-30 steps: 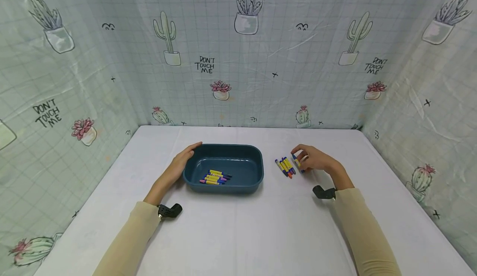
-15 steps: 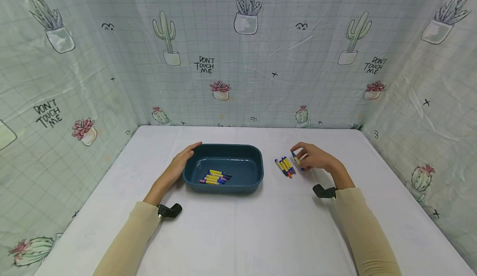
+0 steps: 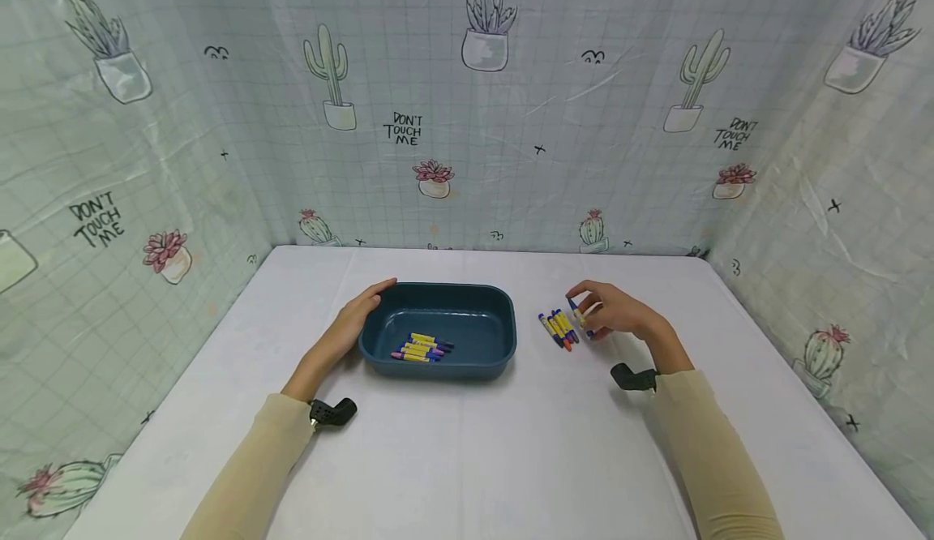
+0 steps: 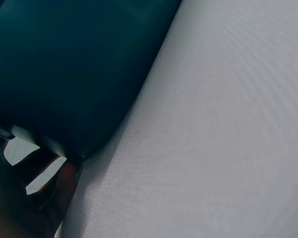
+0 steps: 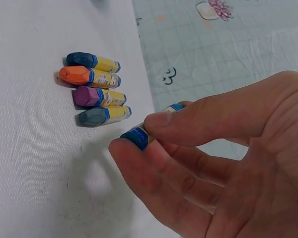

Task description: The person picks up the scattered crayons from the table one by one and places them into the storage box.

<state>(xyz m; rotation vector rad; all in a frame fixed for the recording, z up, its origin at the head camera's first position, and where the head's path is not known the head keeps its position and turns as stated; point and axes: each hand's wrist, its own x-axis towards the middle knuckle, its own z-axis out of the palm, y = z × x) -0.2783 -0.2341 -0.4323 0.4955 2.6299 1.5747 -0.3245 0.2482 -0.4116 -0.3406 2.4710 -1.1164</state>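
My right hand [image 3: 616, 311] pinches a blue crayon [image 5: 138, 137] with a yellow wrapper between thumb and fingertips; its middle is partly hidden by the thumb. Just left of that hand lies a row of several crayons, among them an orange crayon [image 5: 89, 77], a purple crayon [image 5: 99, 96] and a grey-green crayon [image 5: 103, 115]. A dark teal tray [image 3: 474, 370] stands left of them. My left hand [image 3: 349, 325] holds its left end at the rim, and the left wrist view has fingers [image 4: 65, 186] against its outer wall. More crayons [image 3: 422, 348] lie inside, near the front wall.
A white cloth [image 3: 467, 459] covers the table. Behind and at both sides hangs a patterned curtain [image 3: 540, 191] with cactus drawings. Small black wrist cameras [image 3: 633, 377] sit on both wrists, low over the cloth.
The crayon in my right hand has tilted up a little at its far end, and the hand has shifted slightly left. My left hand and the tray have stayed in place.
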